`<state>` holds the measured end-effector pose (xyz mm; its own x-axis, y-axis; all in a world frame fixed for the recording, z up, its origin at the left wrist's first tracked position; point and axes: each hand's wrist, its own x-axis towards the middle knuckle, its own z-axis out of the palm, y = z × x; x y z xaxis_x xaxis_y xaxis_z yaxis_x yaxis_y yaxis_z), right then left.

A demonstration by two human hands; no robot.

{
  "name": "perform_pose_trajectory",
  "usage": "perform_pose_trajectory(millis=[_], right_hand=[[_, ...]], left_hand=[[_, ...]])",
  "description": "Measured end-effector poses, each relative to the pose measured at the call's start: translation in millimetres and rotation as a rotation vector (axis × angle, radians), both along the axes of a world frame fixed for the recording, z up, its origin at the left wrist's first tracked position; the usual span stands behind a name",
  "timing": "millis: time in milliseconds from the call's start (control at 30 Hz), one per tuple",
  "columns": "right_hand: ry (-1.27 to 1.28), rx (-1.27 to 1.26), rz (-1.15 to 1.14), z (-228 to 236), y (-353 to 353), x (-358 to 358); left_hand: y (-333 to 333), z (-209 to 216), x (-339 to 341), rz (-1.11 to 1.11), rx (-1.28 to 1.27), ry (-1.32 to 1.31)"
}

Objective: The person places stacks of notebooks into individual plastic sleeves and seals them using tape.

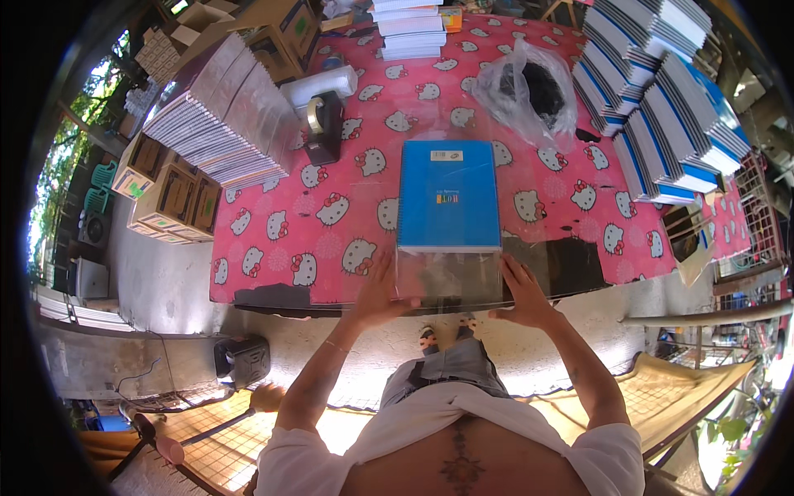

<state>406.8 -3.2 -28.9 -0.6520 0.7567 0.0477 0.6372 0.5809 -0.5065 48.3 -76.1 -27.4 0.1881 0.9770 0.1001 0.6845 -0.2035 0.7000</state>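
Observation:
A blue spiral notebook (449, 198) lies near the front of the table, its coil along the left side. Clear plastic (451, 275) reaches from it toward the table's near edge; whether it is a bag or a sheet I cannot tell. My left hand (380, 296) rests at the left side of this plastic, fingers stretched forward and thumb pointing inward. At the right side of the plastic is my right hand (524, 294), its fingers also straight and apart. Both hands appear to touch the plastic's edges, and neither grips anything visible.
A pink cartoon-print cover (331, 240) with torn dark patches lies on the table. Left stand wrapped notebook stacks (223, 116) and a black tape dispenser (324, 128). A plastic bag (529, 91) lies far right of centre, near blue-edged notebook stacks (662, 107). More notebooks (411, 33) are piled at the back.

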Motion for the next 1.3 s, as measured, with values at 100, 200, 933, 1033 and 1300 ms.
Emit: perform_pose_trajectory(millis=[100,200,933,1033,1300], right_hand=[[-0.015,0.108,0.062,5.7,-17.8,-7.2],[-0.119,0.198,0.112,12.4,-5.1,-42.9],[0.351,0.189,-0.416,-29.1,11.0,-46.5],[0.842,-0.475,-0.682,-7.8,19.4,-53.9],[1.101,-0.645,-0.629,-8.5,21.9,-60.0]], left_hand=[[-12.5,15.1,13.6,-0.09,0.108,0.302],[11.0,18.9,24.9,-0.179,0.225,0.402],[41.4,-10.7,27.2,0.706,-0.301,-1.335],[42.7,-7.4,25.4,0.707,-0.29,-1.225],[30.9,-0.2,33.1,0.619,-0.263,-1.258]])
